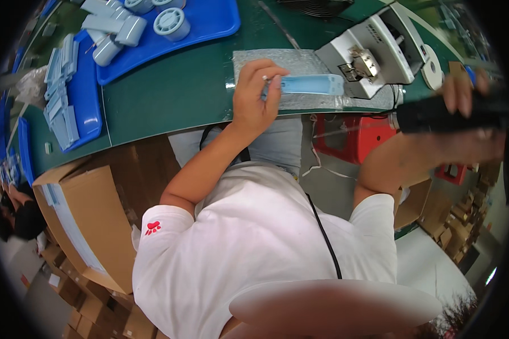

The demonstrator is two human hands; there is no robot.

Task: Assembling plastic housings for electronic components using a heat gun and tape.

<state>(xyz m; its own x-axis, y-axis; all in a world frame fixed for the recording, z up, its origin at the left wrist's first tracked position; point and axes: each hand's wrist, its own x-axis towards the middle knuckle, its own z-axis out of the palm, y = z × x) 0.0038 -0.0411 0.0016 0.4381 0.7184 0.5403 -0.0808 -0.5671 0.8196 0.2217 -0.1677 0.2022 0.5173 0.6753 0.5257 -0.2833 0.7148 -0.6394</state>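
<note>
"Green tabletop fills the upper part of my feed. Where shall I start?"

"With the left hand. What are its fingers doing?"

"Thumb and fingertips pinch one end of a light-blue strip, though the exact contact is partly hidden from me. The right hand wraps round a black tool, and it looks blurred."

"So where does the strip lie?"

"It reaches rightward from the left fingertips, over a grey mat. Its hollow side seems to face up."

"And the tool?"

"Its metal tip sits between the two hands, apart from the strip."

"How far along, then?"

"I judge this one strip is partway through being worked. Nothing touches it except the left fingers, and I see no sign that tells me it is finished."

"Any others?"

"Well to the left of those fingers, similar strips lie heaped on a blue tray. Whether they are done or waiting, I cannot tell. Farther forward, a second tray holds round parts."

"Past the strip?"

"Near its far end stands a grey machine, with a white roll just forward of the right fingers. Behind the left hand, nearer the body, sits a cardboard box."
</note>
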